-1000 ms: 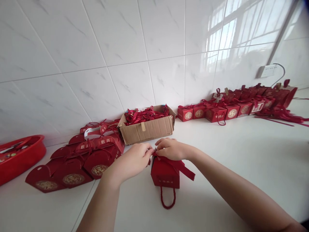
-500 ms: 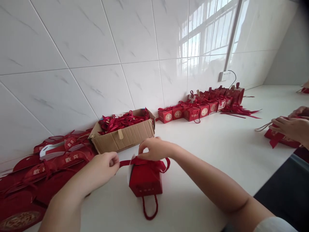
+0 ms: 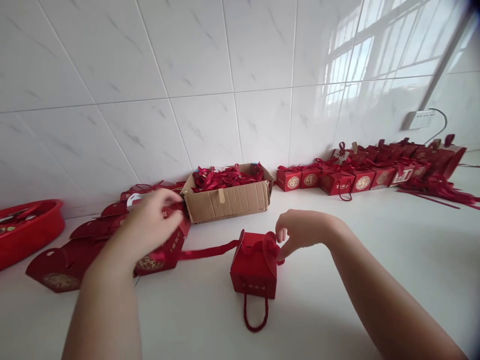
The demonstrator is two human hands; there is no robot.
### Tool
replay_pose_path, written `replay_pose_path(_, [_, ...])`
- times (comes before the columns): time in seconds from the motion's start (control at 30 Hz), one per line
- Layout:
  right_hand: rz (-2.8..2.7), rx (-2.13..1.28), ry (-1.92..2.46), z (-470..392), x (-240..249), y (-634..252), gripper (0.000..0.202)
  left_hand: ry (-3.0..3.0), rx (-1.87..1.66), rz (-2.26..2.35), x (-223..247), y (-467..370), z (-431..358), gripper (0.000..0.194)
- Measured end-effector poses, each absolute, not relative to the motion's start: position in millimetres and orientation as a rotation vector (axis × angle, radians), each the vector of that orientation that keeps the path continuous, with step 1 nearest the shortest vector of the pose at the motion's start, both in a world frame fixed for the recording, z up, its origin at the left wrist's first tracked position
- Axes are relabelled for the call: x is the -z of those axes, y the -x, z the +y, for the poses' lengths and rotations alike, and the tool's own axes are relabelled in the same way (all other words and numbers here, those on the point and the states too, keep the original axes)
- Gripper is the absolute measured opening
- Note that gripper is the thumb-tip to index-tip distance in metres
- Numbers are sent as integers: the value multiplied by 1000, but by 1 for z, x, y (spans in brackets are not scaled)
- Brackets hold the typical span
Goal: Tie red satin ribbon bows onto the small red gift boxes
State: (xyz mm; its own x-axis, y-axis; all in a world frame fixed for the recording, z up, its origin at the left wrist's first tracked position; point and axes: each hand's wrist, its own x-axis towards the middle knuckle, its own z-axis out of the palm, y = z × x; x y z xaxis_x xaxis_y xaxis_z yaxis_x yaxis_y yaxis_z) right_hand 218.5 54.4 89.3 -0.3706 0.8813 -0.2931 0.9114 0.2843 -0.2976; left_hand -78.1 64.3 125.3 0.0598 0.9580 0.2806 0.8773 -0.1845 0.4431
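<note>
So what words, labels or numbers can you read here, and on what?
Nothing reads clearly.
Small red cardboard box with rope handle: gold characters, too blurred.
Red cardboard boxes at left: gold characters and round emblems, too blurred.
Small red cardboard boxes at right: gold emblems, characters, white label, too small.
White plastic wall socket: marks too small.

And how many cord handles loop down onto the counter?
2: the near handle, in front of the near box, and a far handle, in front of a row box at right. Others may be hidden.

a packing workspace of some kind, with finished-looking red gift boxes (image 3: 337, 181) lining a white worktop (image 3: 315, 310) against a tiled wall (image 3: 202, 55).
</note>
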Motion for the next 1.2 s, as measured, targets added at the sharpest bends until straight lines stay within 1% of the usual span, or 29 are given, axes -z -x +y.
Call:
replay_pose_path(0.1, [2488, 702, -1620, 59, -84, -210, 29, -2350, -204, 1547, -109, 45, 55, 36])
replay_pose_path(0.17, [2533, 749, -1577, 62, -82, -207, 21, -2361, 25, 1434, -100, 24, 50, 30])
replay_pose_path(0.23, [2568, 767, -1545, 64, -81, -207, 15, -2385, 120, 1421, -94, 12, 47, 23])
replay_pose_path(0.3, [2582, 762, -1515, 65, -81, -209, 13, -2397, 130, 1440, -92, 8, 46, 18])
replay_pose_path(0.37, [2588, 765, -1491, 67, -82, -213, 12, -2370, 142, 1454, -92, 12, 48, 20])
replay_pose_path(0.43, [2576, 779, -1514, 68, -84, -219, 8, -2321, 189, 1478, -93, 20, 50, 27])
replay_pose_path(0.47, [2564, 779, -1546, 67, -85, -223, 10, -2300, 204, 1498, -94, 24, 52, 30])
replay_pose_path(0.53, [2541, 758, -1612, 66, -88, -232, 18, -2272, 199, 1548, -96, 32, 54, 31])
replay_pose_path(0.7, [2513, 714, -1742, 59, -97, -255, 28, -2212, 119, 1559, -104, 45, 56, 19])
replay_pose_path(0.73, [2527, 719, -1767, 57, -99, -258, 31, -2211, 98, 1552, -105, 46, 56, 19])
replay_pose_path(0.87, [2603, 782, -1867, 50, -104, -267, 42, -2152, 53, 1594, -109, 50, 55, 35])
replay_pose_path(1.0, [2596, 861, -2002, 45, -108, -268, 54, -2111, -170, 1590, -109, 55, 60, 35])
replay_pose_path(1.1, [2682, 986, -2041, 43, -113, -266, 54, -2138, -321, 1559, -111, 58, 62, 32])
replay_pose_path(1.2, [2840, 1207, -2037, 42, -115, -264, 46, -2138, -427, 1461, -119, 56, 56, 28])
